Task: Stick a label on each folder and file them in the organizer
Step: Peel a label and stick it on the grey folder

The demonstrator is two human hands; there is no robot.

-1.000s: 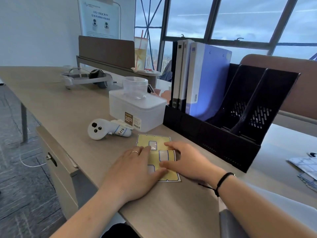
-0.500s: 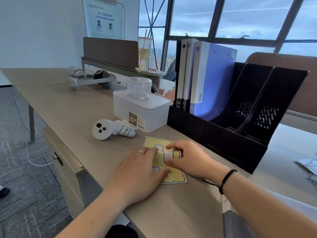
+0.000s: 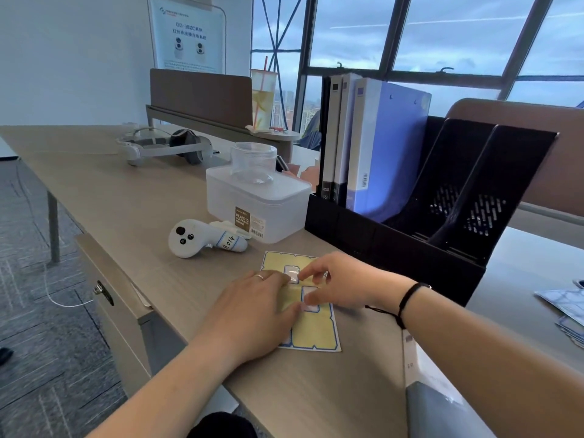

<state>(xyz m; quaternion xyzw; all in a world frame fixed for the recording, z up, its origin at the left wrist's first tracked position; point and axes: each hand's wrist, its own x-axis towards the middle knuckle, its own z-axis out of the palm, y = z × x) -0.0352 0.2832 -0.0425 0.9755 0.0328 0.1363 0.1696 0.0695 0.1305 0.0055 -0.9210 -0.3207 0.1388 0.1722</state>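
Observation:
A yellow label sheet [image 3: 313, 330] lies on the desk in front of the black organizer [image 3: 395, 248]. My left hand [image 3: 252, 311] rests flat on the sheet's left side and holds it down. My right hand [image 3: 343, 286] hovers over the sheet's upper part, thumb and forefinger pinching a white, blue-edged label [image 3: 311, 294] that lifts off it. Three folders stand in the organizer's left slots, two dark-spined ones [image 3: 333, 137] and a blue one [image 3: 390, 147]. The right slots are empty. Another grey-and-white folder [image 3: 442, 403] lies under my right forearm.
A white plastic box [image 3: 262, 207] with a clear jar [image 3: 252, 162] on it stands left of the organizer. A white controller [image 3: 202, 238] lies before it, a headset [image 3: 164, 147] farther back. Papers [image 3: 565, 308] lie at the right edge. A drawer [image 3: 107, 289] juts out on the left.
My right hand's fingers have risen from the sheet, drawing a label up with them. My left hand stays pressed on the sheet. The view has shifted slightly.

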